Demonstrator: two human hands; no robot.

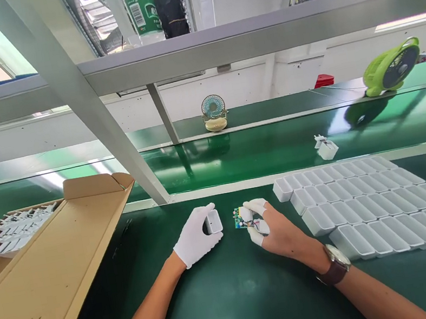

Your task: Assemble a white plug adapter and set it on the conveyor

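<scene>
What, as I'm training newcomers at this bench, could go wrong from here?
The right hand pinches the circuit board above the bench, so it might slip or its parts might get pressed. The wristwatch appears close to the nearest row of white cases; a sideways swing could knock them askew. The left hand grips a small white case in a glove, which might slide on it.

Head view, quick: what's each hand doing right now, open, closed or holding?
Left hand: closed, holding a small white casing.
Right hand: closed, holding a green circuit board.
</scene>
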